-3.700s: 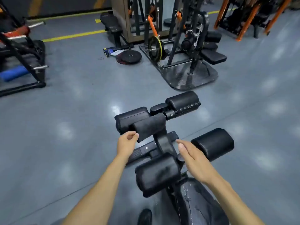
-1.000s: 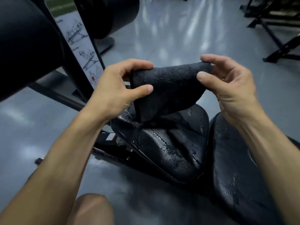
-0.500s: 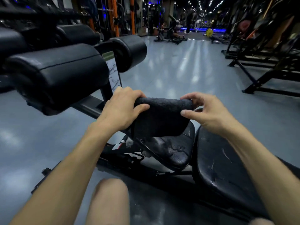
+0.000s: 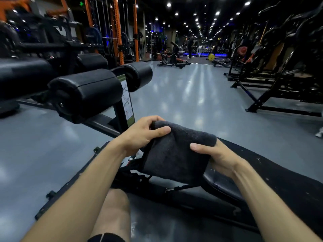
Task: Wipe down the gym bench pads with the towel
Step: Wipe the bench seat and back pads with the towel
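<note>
Gripping a folded dark towel (image 4: 176, 154), the left hand (image 4: 141, 135) clamps its upper left corner and the right hand (image 4: 216, 158) its right edge, hands apart. Towel hangs over the front end of the bench pad (image 4: 283, 175), hiding the seat beneath. Roller pad (image 4: 87, 91) stands beyond. Background machines are dim, indistinct.

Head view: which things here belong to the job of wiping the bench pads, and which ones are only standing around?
Belong to the job:
- dark towel, gripped by left hand and right hand
- bench pad under the towel
- roller pad

Only standing around:
- orange rack
- yellow weight plate
- black machine frame on the right
</note>
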